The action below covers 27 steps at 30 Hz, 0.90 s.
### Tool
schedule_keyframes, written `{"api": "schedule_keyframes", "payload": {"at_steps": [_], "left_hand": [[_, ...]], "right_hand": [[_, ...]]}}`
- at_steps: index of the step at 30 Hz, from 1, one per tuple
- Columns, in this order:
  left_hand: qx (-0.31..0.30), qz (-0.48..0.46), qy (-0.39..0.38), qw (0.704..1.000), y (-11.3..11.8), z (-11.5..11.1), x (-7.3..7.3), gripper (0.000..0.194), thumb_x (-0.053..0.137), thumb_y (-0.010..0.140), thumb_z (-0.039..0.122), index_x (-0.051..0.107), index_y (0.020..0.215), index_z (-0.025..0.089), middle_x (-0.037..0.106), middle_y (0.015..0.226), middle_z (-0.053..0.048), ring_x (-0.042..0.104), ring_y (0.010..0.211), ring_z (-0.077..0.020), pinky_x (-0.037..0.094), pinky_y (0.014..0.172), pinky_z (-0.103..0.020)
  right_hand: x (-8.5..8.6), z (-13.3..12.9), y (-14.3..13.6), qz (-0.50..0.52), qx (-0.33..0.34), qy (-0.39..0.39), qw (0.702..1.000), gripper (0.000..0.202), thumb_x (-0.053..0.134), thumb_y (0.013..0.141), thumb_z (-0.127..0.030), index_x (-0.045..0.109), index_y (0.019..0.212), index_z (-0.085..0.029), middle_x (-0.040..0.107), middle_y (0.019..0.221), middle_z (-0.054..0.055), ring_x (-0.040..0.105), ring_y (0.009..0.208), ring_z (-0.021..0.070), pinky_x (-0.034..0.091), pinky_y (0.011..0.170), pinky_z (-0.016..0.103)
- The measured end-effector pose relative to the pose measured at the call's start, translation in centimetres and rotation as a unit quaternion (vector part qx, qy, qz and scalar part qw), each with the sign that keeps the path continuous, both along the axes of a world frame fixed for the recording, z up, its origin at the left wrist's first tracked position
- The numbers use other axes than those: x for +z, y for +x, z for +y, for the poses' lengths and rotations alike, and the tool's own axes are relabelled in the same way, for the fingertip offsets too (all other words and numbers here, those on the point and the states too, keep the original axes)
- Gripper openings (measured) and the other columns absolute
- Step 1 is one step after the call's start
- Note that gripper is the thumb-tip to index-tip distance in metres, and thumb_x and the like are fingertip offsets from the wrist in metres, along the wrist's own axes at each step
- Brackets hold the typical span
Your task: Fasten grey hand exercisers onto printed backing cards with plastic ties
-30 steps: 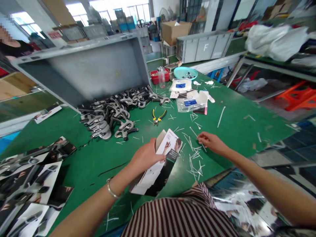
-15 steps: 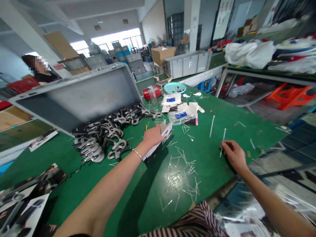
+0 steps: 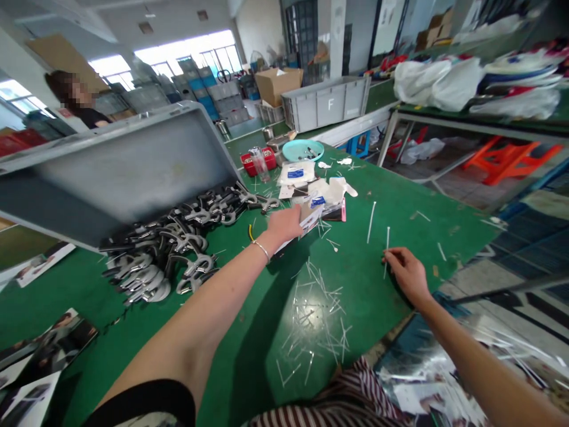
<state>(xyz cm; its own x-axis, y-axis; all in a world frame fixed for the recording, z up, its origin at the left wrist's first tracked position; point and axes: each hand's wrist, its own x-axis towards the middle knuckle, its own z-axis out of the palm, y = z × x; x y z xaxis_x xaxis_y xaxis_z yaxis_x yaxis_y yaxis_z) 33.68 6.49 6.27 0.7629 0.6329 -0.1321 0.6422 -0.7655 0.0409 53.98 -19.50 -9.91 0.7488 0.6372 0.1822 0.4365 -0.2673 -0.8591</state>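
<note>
My left hand (image 3: 284,227) is closed around a printed cardboard package (image 3: 310,223), held above the green table and partly hidden by my fingers. At the right, my right hand (image 3: 406,273) pinches a thin white plastic strip (image 3: 388,237), which looks like a cable tie, between thumb and fingers. A similar white strip (image 3: 371,222) lies just beyond it. Between my arms many thin clear-white offcuts (image 3: 317,314) are scattered on the table. Left of my left hand lies a heap of grey-and-black tools (image 3: 178,237) with curved, looped ends.
A large grey crate (image 3: 133,160) lies tipped on its side behind the heap. Farther back are plastic packets (image 3: 297,174), a red box (image 3: 268,159) and a turquoise plate (image 3: 303,150). Printed packages (image 3: 57,344) lie at lower left. A person (image 3: 77,98) is behind the crate.
The view has swung slightly to the right. My left hand has carried the package a little farther away and rightward, towards the plastic packets. My right hand keeps its place with the strip.
</note>
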Motion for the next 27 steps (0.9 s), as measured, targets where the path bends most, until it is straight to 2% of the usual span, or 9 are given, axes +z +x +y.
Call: {"api": "schedule_keyframes", "payload": {"at_steps": [3,5,12,16,19,21,23,25,27], "left_hand": [[-0.043,0.010,0.006,0.999,0.2,-2.3,-0.9,0.055,0.056,0.079,0.025,0.046,0.132,0.013,0.066,0.111,-0.018,0.063,0.102,-0.0326,0.048,0.085,-0.042],[-0.074,0.012,0.006,0.997,-0.7,-4.8,-1.4,0.055,0.056,0.079,0.023,0.046,0.132,0.015,0.065,0.111,-0.016,0.063,0.100,-0.0328,0.048,0.083,-0.042],[-0.171,0.016,0.007,0.985,-6.1,-16.0,-1.4,0.054,0.055,0.079,0.025,0.043,0.131,0.015,0.064,0.101,-0.014,0.066,0.082,-0.0283,0.049,0.068,-0.036],[-0.213,-0.001,-0.010,0.977,-7.8,-22.7,-1.4,0.061,0.058,0.075,0.024,0.041,0.133,0.013,0.065,0.098,-0.015,0.066,0.079,-0.0277,0.048,0.060,-0.034],[-0.249,-0.021,-0.038,0.968,-8.7,-26.3,-1.1,0.059,0.059,0.074,0.026,0.044,0.130,0.014,0.067,0.094,-0.015,0.067,0.076,-0.0267,0.048,0.057,-0.033],[-0.254,-0.036,-0.066,0.964,-9.6,-27.3,-0.5,0.056,0.058,0.076,0.027,0.046,0.129,0.016,0.070,0.094,-0.013,0.068,0.076,-0.0265,0.049,0.058,-0.034],[-0.218,-0.055,-0.097,0.970,-11.2,-27.0,0.6,0.056,0.058,0.078,0.031,0.046,0.131,0.019,0.072,0.098,-0.011,0.069,0.078,-0.0267,0.050,0.062,-0.034],[-0.132,-0.083,-0.127,0.980,-13.9,-25.5,2.2,0.061,0.061,0.078,0.037,0.045,0.134,0.022,0.073,0.104,-0.009,0.070,0.082,-0.0265,0.051,0.066,-0.033],[-0.013,-0.124,-0.140,0.982,-18.2,-23.4,4.0,0.067,0.065,0.077,0.042,0.043,0.137,0.024,0.073,0.108,-0.007,0.069,0.086,-0.0259,0.052,0.071,-0.032]], "right_hand": [[0.0,0.1,0.0,-0.004,-0.002,-0.003,1.000,0.035,0.053,0.088,-0.053,0.062,0.098,-0.021,0.069,0.078,0.004,0.056,0.057,0.0162,0.046,0.055,0.027],[-0.1,0.1,0.0,-0.009,-0.006,-0.003,1.000,0.034,0.053,0.088,-0.051,0.062,0.098,-0.021,0.069,0.078,0.004,0.056,0.056,0.0159,0.046,0.055,0.027],[-0.5,0.2,0.1,-0.029,-0.011,0.009,0.999,0.030,0.053,0.087,-0.046,0.063,0.094,-0.019,0.070,0.078,0.005,0.058,0.059,0.0170,0.045,0.057,0.028],[-0.5,0.2,0.0,-0.039,-0.014,0.012,0.999,0.030,0.054,0.086,-0.045,0.064,0.093,-0.018,0.071,0.078,0.006,0.060,0.061,0.0177,0.046,0.059,0.028],[-0.4,0.1,-0.1,-0.039,-0.017,0.007,0.999,0.031,0.053,0.088,-0.044,0.064,0.096,-0.016,0.072,0.080,0.007,0.060,0.061,0.0166,0.047,0.059,0.028],[-0.3,0.0,-0.1,-0.036,-0.018,-0.002,0.999,0.030,0.052,0.092,-0.043,0.064,0.099,-0.015,0.071,0.082,0.006,0.059,0.061,0.0146,0.049,0.060,0.028],[-0.1,-0.3,-0.2,-0.030,-0.018,-0.013,0.999,0.028,0.053,0.095,-0.040,0.063,0.103,-0.015,0.070,0.087,0.004,0.060,0.064,0.0126,0.052,0.063,0.028],[0.3,-0.7,-0.4,-0.022,-0.018,-0.022,0.999,0.027,0.055,0.096,-0.038,0.062,0.107,-0.015,0.067,0.093,0.003,0.063,0.071,0.0123,0.054,0.067,0.030],[0.8,-1.2,-0.8,-0.014,-0.020,-0.026,0.999,0.027,0.057,0.096,-0.037,0.062,0.108,-0.014,0.066,0.095,0.004,0.063,0.074,0.0131,0.055,0.068,0.030]]}}
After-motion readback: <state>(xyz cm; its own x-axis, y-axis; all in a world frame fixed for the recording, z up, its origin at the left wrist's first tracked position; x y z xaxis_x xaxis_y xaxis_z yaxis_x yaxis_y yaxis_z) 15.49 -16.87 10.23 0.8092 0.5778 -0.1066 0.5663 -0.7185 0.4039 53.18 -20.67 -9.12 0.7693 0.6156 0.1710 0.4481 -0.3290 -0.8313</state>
